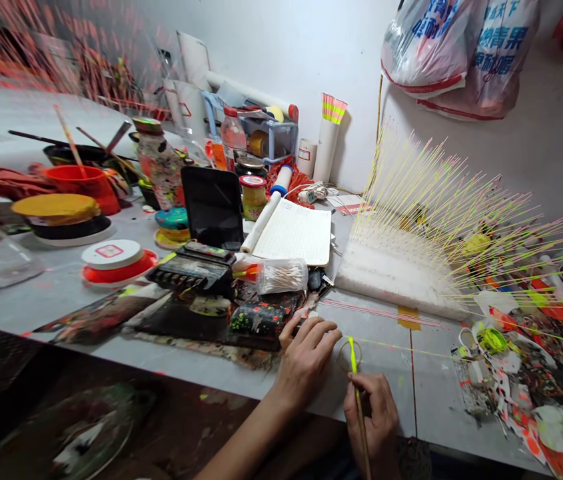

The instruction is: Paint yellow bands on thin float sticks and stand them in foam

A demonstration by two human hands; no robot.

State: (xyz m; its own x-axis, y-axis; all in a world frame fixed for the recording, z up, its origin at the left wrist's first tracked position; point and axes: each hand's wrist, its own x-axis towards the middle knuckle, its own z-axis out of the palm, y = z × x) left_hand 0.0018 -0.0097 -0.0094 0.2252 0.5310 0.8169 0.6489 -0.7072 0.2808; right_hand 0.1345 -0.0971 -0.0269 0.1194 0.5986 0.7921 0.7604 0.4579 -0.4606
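In the head view my right hand (374, 413) is closed around a thin-handled paintbrush (360, 413). The brush's tip is coated in neon yellow paint and points away from me, by a small ring (345, 357) near the table edge. My left hand (308, 353) lies left of the brush, its fingers curled down at the end of a black, paint-spattered device (261, 317). Whatever those fingers grip is hidden. From beside the left fingertips a thin yellow stick (401, 347) runs right across the grey table, passing the brush tip.
A white foam block (396, 273) bristles with thin yellow and pink sticks. Paint-stained scraps (521, 380) pile up at right. A cotton swab box (282, 275), phone (212, 207), notebook (294, 233) and white-lidded tub (118, 260) stand beyond my hands.
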